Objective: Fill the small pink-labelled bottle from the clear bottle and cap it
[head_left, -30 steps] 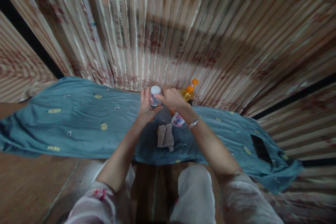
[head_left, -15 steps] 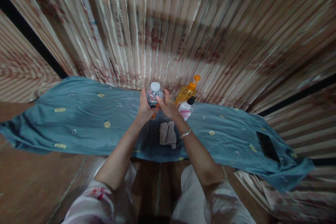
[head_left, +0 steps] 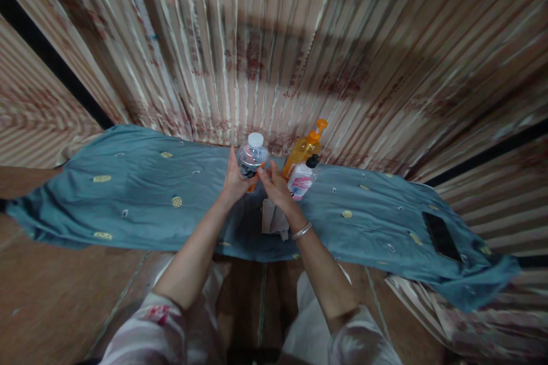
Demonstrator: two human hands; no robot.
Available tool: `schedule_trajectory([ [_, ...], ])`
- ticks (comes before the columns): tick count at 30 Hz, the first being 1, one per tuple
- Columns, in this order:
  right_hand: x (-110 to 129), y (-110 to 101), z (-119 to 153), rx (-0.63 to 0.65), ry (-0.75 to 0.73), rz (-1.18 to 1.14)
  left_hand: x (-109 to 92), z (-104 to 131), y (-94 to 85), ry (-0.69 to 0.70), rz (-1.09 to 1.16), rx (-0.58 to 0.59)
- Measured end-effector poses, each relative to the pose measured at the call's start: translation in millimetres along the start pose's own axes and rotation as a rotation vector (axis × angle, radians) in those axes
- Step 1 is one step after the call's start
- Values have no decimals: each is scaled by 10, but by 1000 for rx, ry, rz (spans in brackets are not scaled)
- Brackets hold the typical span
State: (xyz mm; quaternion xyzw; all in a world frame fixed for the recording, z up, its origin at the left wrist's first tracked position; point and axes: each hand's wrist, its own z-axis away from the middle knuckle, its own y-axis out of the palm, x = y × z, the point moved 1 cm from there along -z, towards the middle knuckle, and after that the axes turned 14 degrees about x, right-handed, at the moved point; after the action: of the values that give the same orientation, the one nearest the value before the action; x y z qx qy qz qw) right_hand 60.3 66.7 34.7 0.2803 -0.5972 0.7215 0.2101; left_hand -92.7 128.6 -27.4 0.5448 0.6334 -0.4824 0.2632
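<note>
A clear plastic bottle [head_left: 252,155] with a white cap and a dark and orange label stands upright in front of me. My left hand [head_left: 234,179] holds its left side, fingers reaching up along it. Lower down on the right side, my right hand [head_left: 274,183] has its thumb and fingers against the bottle near the label. Below my right wrist lies a folded beige cloth [head_left: 274,219]. Just right of my right hand is a white bottle [head_left: 301,179] with a pink label and black cap. Behind it stands an orange pump bottle [head_left: 301,153].
A teal cloth [head_left: 145,205] with yellow pineapple prints covers the narrow table. A black phone [head_left: 440,236] lies near its right end. Striped curtains [head_left: 265,57] hang close behind the table, and dark poles [head_left: 55,57] slant at both sides.
My right hand has slid down the bottle's side, with its thumb lower, uncovering more of the bottle and label. My left hand keeps its hold. The view has shifted slightly.
</note>
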Motion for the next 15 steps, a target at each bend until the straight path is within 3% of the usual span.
schedule_trajectory([
  [11,-322,608,576,42,210,268,79,-53,188,-66,107,-45],
  [15,-370,610,571,32,154,253,54,-75,222,-126,93,-73],
])
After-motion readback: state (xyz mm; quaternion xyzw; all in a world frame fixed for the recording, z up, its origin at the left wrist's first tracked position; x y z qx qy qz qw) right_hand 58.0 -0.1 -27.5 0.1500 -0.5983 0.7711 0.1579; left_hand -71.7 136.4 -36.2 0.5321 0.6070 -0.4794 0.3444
